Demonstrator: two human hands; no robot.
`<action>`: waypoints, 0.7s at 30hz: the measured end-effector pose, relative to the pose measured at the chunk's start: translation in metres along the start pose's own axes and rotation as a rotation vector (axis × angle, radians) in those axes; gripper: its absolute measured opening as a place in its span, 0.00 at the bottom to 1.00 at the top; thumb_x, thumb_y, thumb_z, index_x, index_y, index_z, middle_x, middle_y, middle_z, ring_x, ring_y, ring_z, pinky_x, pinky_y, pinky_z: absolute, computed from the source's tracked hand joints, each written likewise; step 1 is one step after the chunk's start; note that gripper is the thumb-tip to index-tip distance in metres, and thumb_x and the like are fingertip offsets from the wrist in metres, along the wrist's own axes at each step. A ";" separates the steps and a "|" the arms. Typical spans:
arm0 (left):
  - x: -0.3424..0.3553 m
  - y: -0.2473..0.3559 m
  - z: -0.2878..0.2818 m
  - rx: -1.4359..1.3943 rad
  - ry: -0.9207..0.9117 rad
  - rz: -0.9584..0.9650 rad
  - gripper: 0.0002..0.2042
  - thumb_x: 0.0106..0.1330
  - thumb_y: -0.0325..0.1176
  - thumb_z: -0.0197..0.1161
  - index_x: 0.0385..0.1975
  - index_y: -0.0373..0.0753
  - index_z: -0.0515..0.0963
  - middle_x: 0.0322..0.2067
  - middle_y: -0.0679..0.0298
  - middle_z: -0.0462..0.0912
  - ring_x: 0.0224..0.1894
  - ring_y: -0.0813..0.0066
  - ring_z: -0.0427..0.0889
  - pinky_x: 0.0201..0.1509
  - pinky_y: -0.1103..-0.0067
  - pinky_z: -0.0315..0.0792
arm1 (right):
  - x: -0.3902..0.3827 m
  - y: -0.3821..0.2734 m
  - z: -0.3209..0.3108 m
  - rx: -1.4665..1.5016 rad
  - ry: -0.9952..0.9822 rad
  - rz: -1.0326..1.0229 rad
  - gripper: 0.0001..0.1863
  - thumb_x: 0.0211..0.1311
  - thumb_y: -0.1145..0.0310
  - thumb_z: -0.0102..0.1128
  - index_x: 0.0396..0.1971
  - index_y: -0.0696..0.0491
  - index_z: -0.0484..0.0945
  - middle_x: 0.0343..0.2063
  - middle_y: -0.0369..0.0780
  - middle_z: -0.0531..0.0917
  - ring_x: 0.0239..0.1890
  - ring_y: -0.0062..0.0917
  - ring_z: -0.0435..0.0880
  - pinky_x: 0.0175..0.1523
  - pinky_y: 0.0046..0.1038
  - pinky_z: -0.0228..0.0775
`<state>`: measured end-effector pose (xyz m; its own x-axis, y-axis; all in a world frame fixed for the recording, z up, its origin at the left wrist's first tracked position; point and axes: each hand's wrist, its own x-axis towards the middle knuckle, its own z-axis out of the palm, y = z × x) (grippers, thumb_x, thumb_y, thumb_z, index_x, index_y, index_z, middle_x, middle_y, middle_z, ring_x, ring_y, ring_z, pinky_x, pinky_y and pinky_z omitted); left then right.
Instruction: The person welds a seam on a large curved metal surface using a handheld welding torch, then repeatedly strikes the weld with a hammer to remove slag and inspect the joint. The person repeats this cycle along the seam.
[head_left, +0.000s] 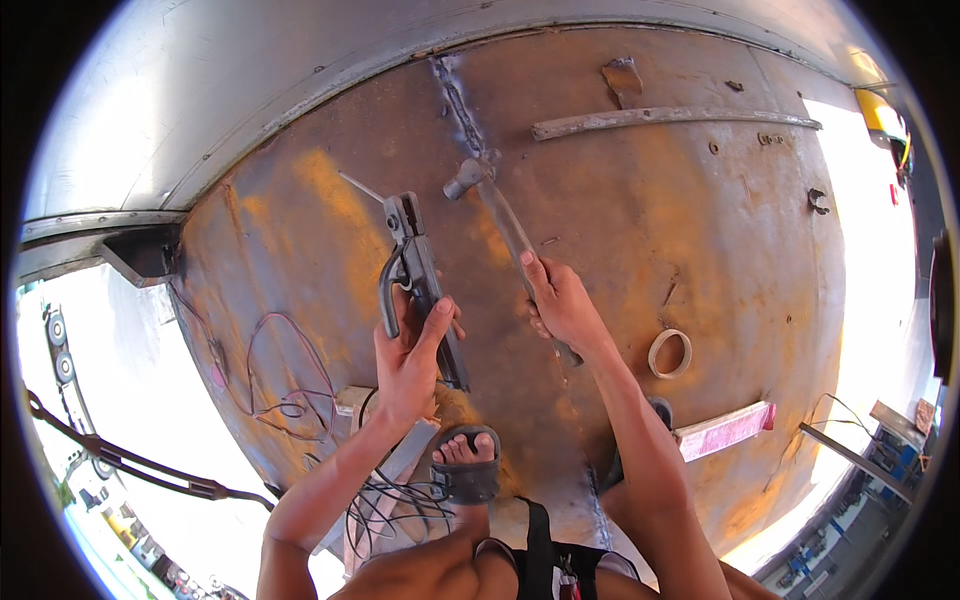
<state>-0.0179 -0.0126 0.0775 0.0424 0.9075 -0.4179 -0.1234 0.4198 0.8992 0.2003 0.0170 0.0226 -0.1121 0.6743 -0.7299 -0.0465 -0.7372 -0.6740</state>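
Observation:
My left hand point(409, 360) is closed around a black welding electrode holder point(421, 265), its lever facing left. A short welding rod point(360, 186) sticks out of the holder's jaws toward the upper left. In my right hand point(566, 305) is a hammer point(512, 222), gripped low on its handle. The hammer's head lies over or just above the rusty steel plate point(620, 240), near the lower end of a rough weld seam point(456, 105). Whether the head touches the plate, I cannot tell.
A long metal bar point(680, 119) lies at the far right, with small scraps around it. Nearer are a ring point(670, 354) and a pink-white bar point(726, 431). Black cable point(395, 505) coils by my sandalled foot point(467, 463). A metal wall point(250, 90) bounds the far side.

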 end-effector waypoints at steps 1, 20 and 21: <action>0.000 0.000 -0.001 0.000 -0.003 0.002 0.20 0.82 0.34 0.61 0.68 0.34 0.71 0.41 0.64 0.82 0.39 0.78 0.82 0.46 0.78 0.76 | -0.003 0.001 0.006 -0.046 0.056 -0.098 0.31 0.84 0.36 0.41 0.37 0.52 0.65 0.18 0.32 0.68 0.15 0.14 0.66 0.19 0.23 0.58; 0.003 0.003 0.003 -0.118 0.052 0.014 0.08 0.80 0.30 0.65 0.51 0.35 0.76 0.37 0.65 0.83 0.37 0.80 0.80 0.43 0.77 0.76 | 0.002 -0.005 -0.005 0.086 0.196 -0.007 0.31 0.84 0.36 0.41 0.38 0.53 0.68 0.19 0.32 0.69 0.15 0.15 0.67 0.19 0.24 0.60; 0.003 0.004 0.004 -0.114 0.048 0.016 0.08 0.80 0.30 0.65 0.51 0.35 0.76 0.37 0.65 0.83 0.38 0.80 0.80 0.43 0.77 0.76 | 0.004 0.001 -0.006 0.144 0.238 -0.067 0.31 0.84 0.36 0.41 0.39 0.54 0.69 0.19 0.32 0.69 0.15 0.15 0.67 0.20 0.24 0.60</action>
<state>-0.0142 -0.0082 0.0806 -0.0080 0.9112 -0.4119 -0.2362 0.3986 0.8862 0.2053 0.0195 0.0181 0.1318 0.7000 -0.7018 -0.1887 -0.6774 -0.7110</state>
